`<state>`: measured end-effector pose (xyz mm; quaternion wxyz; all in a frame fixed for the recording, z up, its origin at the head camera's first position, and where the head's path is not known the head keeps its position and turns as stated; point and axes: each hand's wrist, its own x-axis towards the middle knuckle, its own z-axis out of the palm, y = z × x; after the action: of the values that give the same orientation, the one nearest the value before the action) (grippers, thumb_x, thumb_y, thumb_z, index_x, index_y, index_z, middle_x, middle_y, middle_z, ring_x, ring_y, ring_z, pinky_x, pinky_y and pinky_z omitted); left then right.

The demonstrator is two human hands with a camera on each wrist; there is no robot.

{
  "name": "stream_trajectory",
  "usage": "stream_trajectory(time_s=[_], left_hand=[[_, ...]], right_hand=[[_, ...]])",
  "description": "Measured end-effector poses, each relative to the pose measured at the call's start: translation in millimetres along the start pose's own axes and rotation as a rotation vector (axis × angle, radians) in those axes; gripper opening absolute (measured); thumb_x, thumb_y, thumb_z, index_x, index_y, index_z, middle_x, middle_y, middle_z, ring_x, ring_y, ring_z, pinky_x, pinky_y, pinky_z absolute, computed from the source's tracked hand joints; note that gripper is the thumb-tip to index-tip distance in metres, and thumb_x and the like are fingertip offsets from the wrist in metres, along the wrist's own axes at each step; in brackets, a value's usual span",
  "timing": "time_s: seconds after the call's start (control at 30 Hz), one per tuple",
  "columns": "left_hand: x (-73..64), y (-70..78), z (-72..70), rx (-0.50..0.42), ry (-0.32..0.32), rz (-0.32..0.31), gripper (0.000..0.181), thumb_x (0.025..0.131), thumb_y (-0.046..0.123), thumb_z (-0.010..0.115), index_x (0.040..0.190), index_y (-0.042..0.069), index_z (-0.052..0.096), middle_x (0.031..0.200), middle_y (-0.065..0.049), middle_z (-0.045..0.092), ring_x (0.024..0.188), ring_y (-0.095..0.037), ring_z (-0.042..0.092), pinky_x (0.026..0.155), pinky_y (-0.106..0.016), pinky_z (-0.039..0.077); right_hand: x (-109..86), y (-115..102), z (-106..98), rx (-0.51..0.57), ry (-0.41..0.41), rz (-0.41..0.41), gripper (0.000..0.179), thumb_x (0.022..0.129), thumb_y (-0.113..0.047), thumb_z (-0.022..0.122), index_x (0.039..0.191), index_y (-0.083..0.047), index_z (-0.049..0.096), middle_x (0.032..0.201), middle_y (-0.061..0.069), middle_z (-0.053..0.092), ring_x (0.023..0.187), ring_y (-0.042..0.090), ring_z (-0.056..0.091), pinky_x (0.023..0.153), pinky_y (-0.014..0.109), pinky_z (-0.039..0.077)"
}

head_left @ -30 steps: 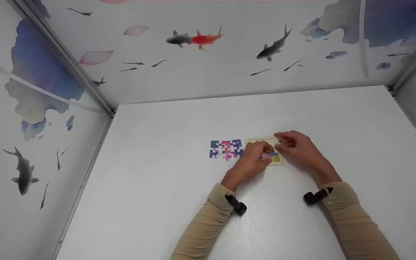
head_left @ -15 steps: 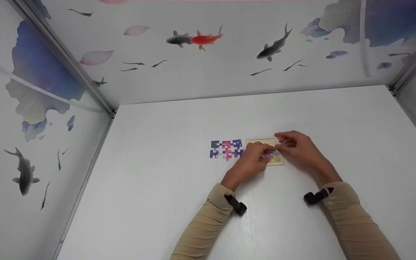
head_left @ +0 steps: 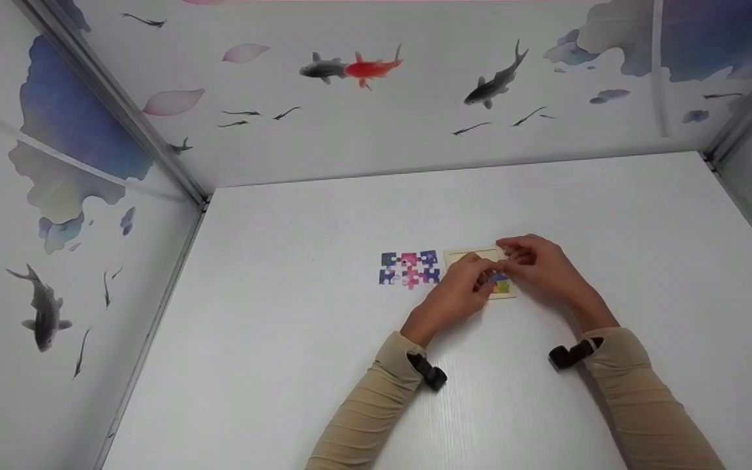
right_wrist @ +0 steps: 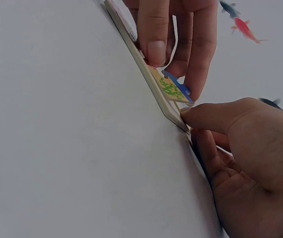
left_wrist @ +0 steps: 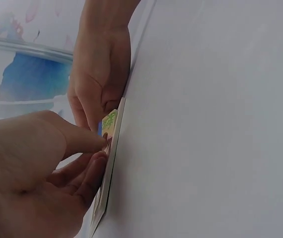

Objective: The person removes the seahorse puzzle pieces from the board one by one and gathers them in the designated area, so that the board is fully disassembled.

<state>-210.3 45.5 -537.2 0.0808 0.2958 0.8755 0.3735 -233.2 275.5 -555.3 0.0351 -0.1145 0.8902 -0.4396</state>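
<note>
My left hand (head_left: 453,292) reaches over a shallow pale wooden puzzle tray (head_left: 470,252). Its thumb and fingers pinch a yellow-and-blue jigsaw piece (right_wrist: 170,89) with a green plant print, tilted up from the tray in the right wrist view. That piece (left_wrist: 109,123) shows between both hands in the left wrist view. At the tray's right edge, my right hand (head_left: 539,266) grips the border, thumb on top and fingers curled along the outside. The left fingers hide much of the tray's inside.
Several pink, purple and blue jigsaw pieces (head_left: 409,260) lie grouped on the white table (head_left: 271,313), just left of the tray. Panels with painted fish (head_left: 373,70) rise behind and at the left.
My left fingertips have shifted slightly right over the tray, and the thumb now covers more of the jigsaw pieces near the front. The right hand keeps its grip at the edge.
</note>
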Motion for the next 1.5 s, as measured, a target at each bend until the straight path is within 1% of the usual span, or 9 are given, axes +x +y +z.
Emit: stream_trajectory(time_s=[0.17,0.27,0.47,0.63,0.8,1.07,1.2,1.37,1.5], left_hand=[[0.9,-0.1,1.5,-0.038,-0.006,0.008,0.039,0.102,0.015,0.076,0.139,0.008,0.07,0.115,-0.005,0.063,0.097,-0.013,0.061,0.079,-0.013,0.046],[1.9,-0.5,2.3,-0.015,-0.007,0.015,0.036,0.1,0.016,0.079,0.135,0.007,0.073,0.113,-0.005,0.064,0.096,-0.012,0.06,0.079,-0.013,0.045],[1.3,1.7,1.2,0.034,-0.007,0.027,0.032,0.101,0.015,0.078,0.132,0.006,0.075,0.113,-0.005,0.066,0.096,-0.01,0.059,0.079,-0.012,0.044],[-1.9,3.8,-4.5,0.042,-0.006,0.031,0.036,0.102,0.015,0.076,0.137,0.008,0.073,0.118,-0.006,0.067,0.101,-0.012,0.063,0.084,-0.012,0.048],[-6.4,1.7,-15.2,0.032,-0.007,0.029,0.041,0.102,0.016,0.077,0.142,0.009,0.071,0.12,-0.005,0.068,0.104,-0.014,0.068,0.089,-0.014,0.052],[-19.8,-11.0,-34.2,0.005,0.023,0.01,0.045,0.101,0.023,0.08,0.142,0.009,0.07,0.122,-0.007,0.068,0.109,-0.017,0.068,0.092,-0.02,0.054],[-29.1,-20.1,-42.1,0.029,0.055,0.008,0.047,0.1,0.027,0.08,0.143,0.01,0.069,0.122,-0.006,0.069,0.109,-0.02,0.067,0.093,-0.023,0.055],[-38.6,-29.5,-50.9,0.018,0.067,-0.029,0.045,0.101,0.023,0.079,0.143,0.011,0.069,0.124,-0.006,0.069,0.112,-0.022,0.067,0.095,-0.027,0.056],[-46.8,-36.1,-55.9,0.024,0.068,-0.049,0.044,0.101,0.021,0.079,0.143,0.012,0.069,0.124,-0.006,0.068,0.112,-0.022,0.066,0.098,-0.03,0.056]], right_hand=[[1.5,1,0,0.006,-0.006,0.001,0.047,0.101,-0.022,0.079,0.145,-0.009,0.068,0.125,0.015,0.071,0.108,0.022,0.069,0.087,0.006,0.049],[1.6,0,-1,0.009,-0.01,0.004,0.046,0.102,-0.019,0.078,0.146,-0.008,0.068,0.125,0.016,0.071,0.108,0.022,0.069,0.087,0.007,0.049],[0.6,-1,0,-0.01,-0.002,0.0,0.047,0.102,-0.02,0.078,0.145,-0.007,0.068,0.124,0.017,0.071,0.108,0.021,0.07,0.086,0.007,0.049],[1.8,-3,1,-0.011,0.012,-0.007,0.045,0.101,-0.016,0.078,0.144,-0.005,0.069,0.122,0.017,0.071,0.108,0.026,0.071,0.085,0.006,0.05],[1.9,-5,2,-0.015,0.022,0.001,0.046,0.101,-0.016,0.079,0.144,-0.003,0.068,0.122,0.019,0.071,0.107,0.027,0.071,0.083,0.006,0.049],[0.3,-5,2,-0.032,0.01,0.028,0.046,0.102,-0.021,0.077,0.145,-0.007,0.068,0.123,0.017,0.07,0.11,0.028,0.07,0.084,0.007,0.048],[-0.8,-5,2,-0.041,0.007,0.03,0.046,0.103,-0.022,0.077,0.146,-0.007,0.067,0.124,0.017,0.07,0.111,0.029,0.069,0.085,0.007,0.047],[-0.9,-5,3,-0.035,0.011,0.035,0.046,0.103,-0.021,0.077,0.145,-0.007,0.067,0.125,0.017,0.07,0.111,0.029,0.069,0.085,0.006,0.046],[-1.5,-4,1,-0.023,0.009,0.061,0.047,0.103,-0.023,0.077,0.147,-0.009,0.066,0.125,0.016,0.069,0.111,0.027,0.067,0.086,0.008,0.047]])
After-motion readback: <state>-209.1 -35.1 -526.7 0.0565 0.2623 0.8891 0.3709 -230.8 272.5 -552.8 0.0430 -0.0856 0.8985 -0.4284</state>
